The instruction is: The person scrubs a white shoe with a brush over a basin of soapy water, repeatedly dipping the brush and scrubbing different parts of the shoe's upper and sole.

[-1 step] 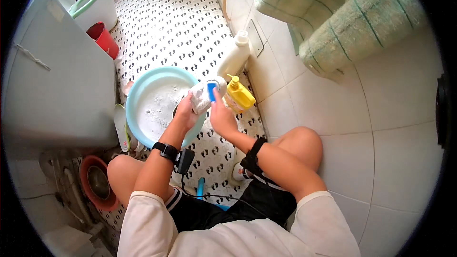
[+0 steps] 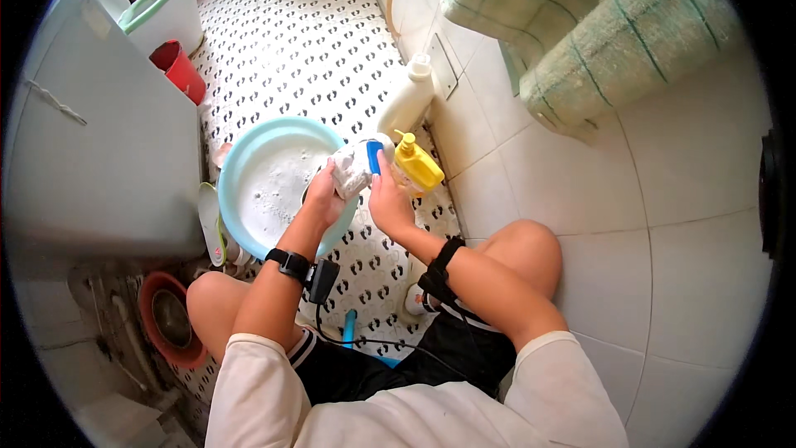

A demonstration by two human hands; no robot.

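the left hand (image 2: 325, 196) is closed around a crumpled white cloth (image 2: 351, 169), fingers wrapped over its near side, holding it just above the right rim of the light blue basin (image 2: 240, 149). the right hand (image 2: 388, 199) grips the same bundle from the right, its thumb up against a blue brush-like piece (image 2: 375, 156) that pokes out of the cloth; whether the fingers close fully on that piece i cannot tell. both hands press toward each other, so the cloth sits between them, over the basin's edge and slightly to its right

the basin holds foamy, soapy water and rests on the patterned floor tiles (image 2: 307, 41). just right of the hands stands a yellow pump bottle (image 2: 417, 163), nearly touching the cloth, and beyond it, farther off against the wall, a tall white bottle (image 2: 408, 101). a black wristband (image 2: 290, 263) sits on the left wrist. far left there is a red bucket (image 2: 179, 69) beside a white tub with a green rim (image 2: 162, 8). green checked towels (image 2: 580, 25) hang on the right wall
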